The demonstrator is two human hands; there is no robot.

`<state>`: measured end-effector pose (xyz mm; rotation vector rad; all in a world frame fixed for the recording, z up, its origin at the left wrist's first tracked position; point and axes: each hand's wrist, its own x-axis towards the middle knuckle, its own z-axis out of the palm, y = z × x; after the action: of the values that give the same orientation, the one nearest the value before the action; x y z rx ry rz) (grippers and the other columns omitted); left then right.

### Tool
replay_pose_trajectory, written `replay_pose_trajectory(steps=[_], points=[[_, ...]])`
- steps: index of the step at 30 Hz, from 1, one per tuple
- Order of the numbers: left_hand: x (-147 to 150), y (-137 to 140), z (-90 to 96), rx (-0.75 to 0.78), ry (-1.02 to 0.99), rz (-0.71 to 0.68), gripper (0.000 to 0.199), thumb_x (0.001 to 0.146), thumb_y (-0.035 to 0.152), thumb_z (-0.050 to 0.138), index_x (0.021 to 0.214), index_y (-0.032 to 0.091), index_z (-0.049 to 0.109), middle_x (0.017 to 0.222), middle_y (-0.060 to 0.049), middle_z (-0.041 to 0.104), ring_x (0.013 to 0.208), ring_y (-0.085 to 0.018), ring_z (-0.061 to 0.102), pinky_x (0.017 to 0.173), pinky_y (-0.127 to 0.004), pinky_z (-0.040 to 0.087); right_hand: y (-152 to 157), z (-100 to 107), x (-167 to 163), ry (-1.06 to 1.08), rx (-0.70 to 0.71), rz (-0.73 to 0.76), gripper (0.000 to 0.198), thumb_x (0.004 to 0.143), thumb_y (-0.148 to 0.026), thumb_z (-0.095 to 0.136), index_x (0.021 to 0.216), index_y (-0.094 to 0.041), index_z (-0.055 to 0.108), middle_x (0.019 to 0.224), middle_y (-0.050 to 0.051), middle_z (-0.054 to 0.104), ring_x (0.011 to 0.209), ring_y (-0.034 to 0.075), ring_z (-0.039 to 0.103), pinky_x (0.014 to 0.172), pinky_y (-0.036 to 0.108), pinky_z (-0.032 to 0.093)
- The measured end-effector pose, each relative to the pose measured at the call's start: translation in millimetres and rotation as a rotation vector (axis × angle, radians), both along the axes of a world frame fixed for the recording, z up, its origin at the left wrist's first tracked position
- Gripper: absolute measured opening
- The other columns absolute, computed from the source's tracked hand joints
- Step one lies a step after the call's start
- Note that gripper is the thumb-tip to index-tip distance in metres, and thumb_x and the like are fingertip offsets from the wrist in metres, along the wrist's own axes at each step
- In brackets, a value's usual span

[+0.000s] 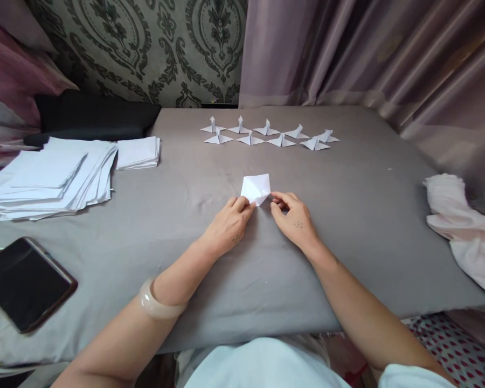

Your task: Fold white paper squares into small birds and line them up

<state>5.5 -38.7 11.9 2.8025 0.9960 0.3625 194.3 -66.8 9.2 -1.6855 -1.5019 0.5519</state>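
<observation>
A small sheet of white paper (255,186), partly folded with a creased flap at its lower right, lies on the grey cloth in front of me. My left hand (230,223) pinches its lower left edge, thumb and forefinger together. At the right corner, my right hand (295,220) has closed fingers on the paper's edge, the thumb bent below. Beyond the paper, several folded paper cranes (249,138) stand in two rows.
Left of me lie a large stack of white paper (52,178), a smaller stack of paper (137,152) and a dark phone (26,283). A black folded item (92,116) sits behind them. A pale bunched cloth (464,215) is at the right edge; curtains (307,48) hang behind.
</observation>
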Motion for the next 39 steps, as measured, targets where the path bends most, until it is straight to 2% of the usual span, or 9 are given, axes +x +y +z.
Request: replay_pose_trajectory(steps=[5, 8, 15, 19, 22, 27, 31, 35, 39], points=[[0, -1, 3.8, 0.003, 0.004, -0.003, 0.037, 0.094, 0.009, 0.030, 0.121, 0.008, 0.056, 0.105, -0.014, 0.056, 0.091, -0.023, 0.048, 0.086, -0.037, 0.048, 1, -3, 0, 0.214, -0.019, 0.065, 0.022, 0.080, -0.023, 0.055, 0.101, -0.022, 0.062, 0.101, 0.005, 0.072, 0.092, 0.017, 0.068, 0.089, 0.035, 0.051], [0, -1, 4.0, -0.006, 0.009, 0.003, 0.036, 0.093, 0.008, 0.031, 0.118, 0.010, 0.057, 0.106, -0.014, 0.055, 0.091, -0.023, 0.048, 0.086, -0.036, 0.047, 0, -2, -3, 0.262, -0.035, 0.089, 0.023, 0.081, -0.022, 0.055, 0.103, -0.021, 0.058, 0.100, 0.005, 0.074, 0.093, 0.017, 0.069, 0.087, 0.034, 0.052], [-1, -2, 2.5, -0.012, -0.014, 0.008, 0.040, 0.093, 0.009, 0.031, 0.128, 0.013, 0.050, 0.111, -0.014, 0.053, 0.095, -0.022, 0.050, 0.088, -0.038, 0.048, -9, 12, -7, -0.099, -0.055, 0.067, 0.025, 0.084, -0.020, 0.052, 0.101, -0.024, 0.068, 0.100, 0.003, 0.073, 0.092, 0.018, 0.067, 0.090, 0.038, 0.048], [0, -3, 4.4, -0.010, 0.047, 0.017, 0.038, 0.092, 0.007, 0.031, 0.120, 0.009, 0.055, 0.107, -0.015, 0.053, 0.095, -0.024, 0.049, 0.087, -0.038, 0.047, -10, 12, -7, -0.114, -0.064, 0.104, 0.026, 0.085, -0.020, 0.052, 0.101, -0.026, 0.070, 0.097, 0.002, 0.073, 0.090, 0.017, 0.066, 0.089, 0.037, 0.046], [0, -3, 4.6, -0.009, 0.038, -0.005, 0.041, 0.093, 0.007, 0.030, 0.130, 0.007, 0.048, 0.112, -0.016, 0.053, 0.099, -0.024, 0.049, 0.090, -0.038, 0.045, -10, 10, -8, -0.203, -0.017, 0.111, 0.027, 0.085, -0.017, 0.051, 0.102, -0.024, 0.070, 0.105, 0.003, 0.073, 0.099, 0.020, 0.063, 0.092, 0.040, 0.043], [1, -4, 7.2, -0.002, 0.013, -0.007, 0.041, 0.100, 0.022, 0.030, 0.133, 0.004, 0.045, 0.111, -0.017, 0.054, 0.101, -0.025, 0.049, 0.091, -0.039, 0.044, -12, 6, -10, -0.312, 0.000, 0.113, 0.029, 0.085, -0.018, 0.050, 0.106, -0.022, 0.070, 0.117, 0.006, 0.068, 0.105, 0.024, 0.059, 0.089, 0.042, 0.043], [2, -7, 10.2, -0.016, 0.017, -0.003, 0.043, 0.101, 0.033, 0.030, 0.128, 0.006, 0.048, 0.113, -0.017, 0.054, 0.101, -0.026, 0.048, 0.094, -0.041, 0.043, -14, 5, -11, -0.316, -0.005, 0.140, 0.031, 0.085, -0.018, 0.049, 0.109, -0.023, 0.069, 0.118, 0.006, 0.066, 0.106, 0.024, 0.057, 0.090, 0.041, 0.042], [3, -8, 10.9, -0.003, 0.057, -0.038, 0.042, 0.102, 0.031, 0.023, 0.119, 0.007, 0.053, 0.110, -0.016, 0.056, 0.103, -0.027, 0.046, 0.094, -0.042, 0.042, -15, 5, -13, -0.348, -0.005, 0.183, 0.034, 0.086, -0.018, 0.048, 0.114, -0.022, 0.067, 0.119, 0.007, 0.065, 0.106, 0.024, 0.056, 0.089, 0.042, 0.042], [3, -8, 10.7, -0.001, 0.043, -0.026, 0.042, 0.102, 0.032, 0.022, 0.120, 0.008, 0.052, 0.110, -0.016, 0.055, 0.103, -0.026, 0.047, 0.093, -0.042, 0.042, -17, 5, -13, -0.341, -0.007, 0.192, 0.034, 0.087, -0.019, 0.047, 0.114, -0.024, 0.067, 0.119, 0.007, 0.065, 0.106, 0.025, 0.057, 0.088, 0.042, 0.043]])
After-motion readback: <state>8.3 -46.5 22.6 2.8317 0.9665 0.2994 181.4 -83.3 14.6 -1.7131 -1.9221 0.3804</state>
